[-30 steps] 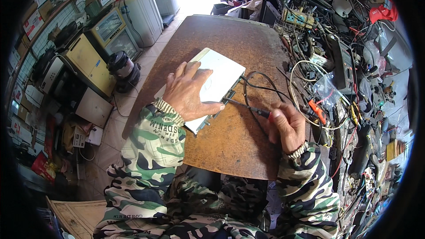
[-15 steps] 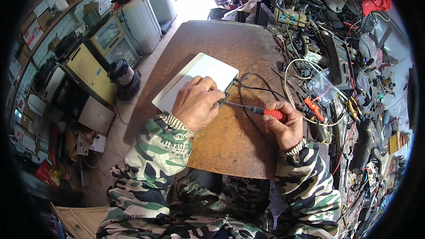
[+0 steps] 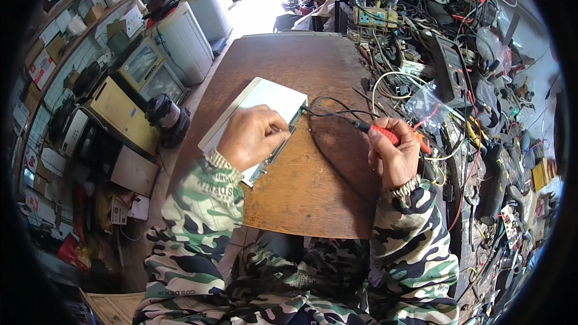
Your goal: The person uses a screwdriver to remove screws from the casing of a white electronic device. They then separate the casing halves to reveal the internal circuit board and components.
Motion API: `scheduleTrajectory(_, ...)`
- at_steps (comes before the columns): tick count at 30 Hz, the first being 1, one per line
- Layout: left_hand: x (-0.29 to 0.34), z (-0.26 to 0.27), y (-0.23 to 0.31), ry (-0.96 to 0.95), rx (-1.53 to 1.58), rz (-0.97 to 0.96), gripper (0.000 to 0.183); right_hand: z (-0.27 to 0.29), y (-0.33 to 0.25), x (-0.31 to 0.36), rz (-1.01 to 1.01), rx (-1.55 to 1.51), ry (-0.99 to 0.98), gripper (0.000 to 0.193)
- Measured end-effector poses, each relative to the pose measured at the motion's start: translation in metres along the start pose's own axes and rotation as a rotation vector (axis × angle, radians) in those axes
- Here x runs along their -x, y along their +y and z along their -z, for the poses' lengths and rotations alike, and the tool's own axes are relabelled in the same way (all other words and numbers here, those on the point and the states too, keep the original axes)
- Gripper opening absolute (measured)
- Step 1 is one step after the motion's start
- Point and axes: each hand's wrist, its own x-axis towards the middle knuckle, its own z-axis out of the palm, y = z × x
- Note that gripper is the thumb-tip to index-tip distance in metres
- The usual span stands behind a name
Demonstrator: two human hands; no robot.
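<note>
A flat white metal box (image 3: 274, 99) lies slantwise on the wooden table, with a black cable (image 3: 331, 113) running out of its right end. My left hand (image 3: 250, 135) rests over the box's near side, its thumb and fingertips pinched together by the dark edge panel (image 3: 279, 151). Whatever those fingertips may hold is too small to make out. To the right, my right hand (image 3: 396, 155) is closed round the red handle of a screwdriver (image 3: 385, 135), held above the table and apart from the box. Its thin blade is hard to pick out against the cable.
The brown wooden table (image 3: 325, 198) stands before me. Along its right side rises a heap of cables, tools and electrical parts, with a multimeter (image 3: 448, 66) and a power strip (image 3: 376, 17). Old appliances and a yellow cabinet (image 3: 123, 111) line the left, below shelves.
My right hand has drawn the screwdriver back from the box's edge, up and to the right. My left hand stays at the box, fingers now pinched and lifted slightly. The view has shifted slightly.
</note>
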Motion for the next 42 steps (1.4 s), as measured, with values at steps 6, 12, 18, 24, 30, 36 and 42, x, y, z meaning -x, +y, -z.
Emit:
scheduleTrajectory(6,-0.066,-0.009,-0.002,-0.163,-0.187,-0.118,0.014,0.0,0.011,-0.01,0.072,0.03,0.034,0.016)
scheduleTrajectory(12,-0.046,0.01,-0.012,-0.168,0.154,0.093,0.044,0.004,0.014,-0.015,0.106,0.019,-0.002,0.017)
scheduleTrajectory(18,0.063,0.063,-0.041,-0.208,-0.096,-0.016,0.086,0.007,0.008,-0.01,0.035,-0.01,-0.038,0.02)
scheduleTrajectory(24,0.106,0.053,-0.022,-0.116,-0.273,-0.047,0.091,0.003,0.015,-0.01,-0.014,0.084,-0.113,0.025)
scheduleTrajectory(30,0.078,-0.005,0.022,0.063,-0.421,-0.074,0.06,0.01,0.022,-0.017,-0.047,0.119,-0.028,0.026)
scheduleTrajectory(36,0.062,-0.021,0.023,0.114,-0.659,-0.058,0.038,0.007,0.024,-0.019,-0.024,0.083,-0.051,0.027)
scheduleTrajectory(42,0.049,-0.021,0.023,0.109,-0.716,-0.172,0.012,0.006,0.015,-0.015,-0.034,0.067,-0.04,0.025)
